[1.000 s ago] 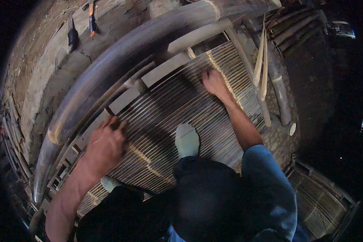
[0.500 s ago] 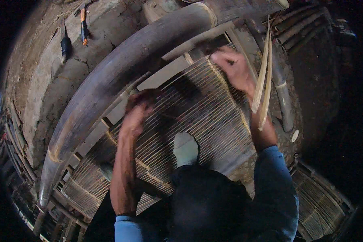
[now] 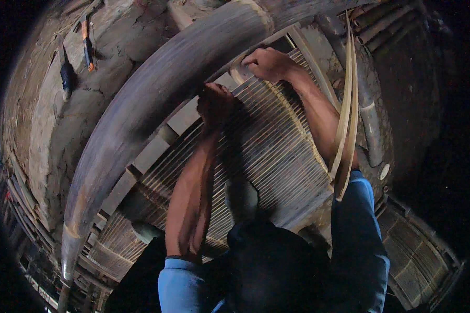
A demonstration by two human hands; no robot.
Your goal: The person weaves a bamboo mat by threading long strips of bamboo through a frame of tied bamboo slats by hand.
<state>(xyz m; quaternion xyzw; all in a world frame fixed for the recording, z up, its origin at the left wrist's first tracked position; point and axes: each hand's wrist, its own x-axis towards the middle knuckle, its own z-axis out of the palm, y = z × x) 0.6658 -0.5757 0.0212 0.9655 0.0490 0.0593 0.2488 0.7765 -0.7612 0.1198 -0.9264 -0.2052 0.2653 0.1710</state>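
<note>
A panel of thin parallel bamboo slats [image 3: 277, 141], bound by pale cross-lashings, lies in front of me on a wooden frame [image 3: 185, 116]. My left hand [image 3: 214, 101] is closed at the panel's far edge, below a thick bamboo pole [image 3: 156, 78]. To its right, my right hand [image 3: 270, 63] makes a fist over the far end of the lashing. Whatever the fingers of either hand may pinch is hidden. Two long pale bamboo strips [image 3: 342, 122] hang close to the camera, crossing in front of my right forearm. My foot [image 3: 241, 201] rests on the slats.
On the concrete ledge at far left lie a dark-handled knife [image 3: 66, 75] and an orange-and-black handled tool [image 3: 86, 47]. A second slatted panel [image 3: 418, 261] lies at lower right. Thinner bamboo poles [image 3: 371, 125] lie on the right, with several more at the far right.
My left hand has moved away from me and to the right, nearer my right hand. The right hand has shifted left and slightly farther out. The view has shifted a little.
</note>
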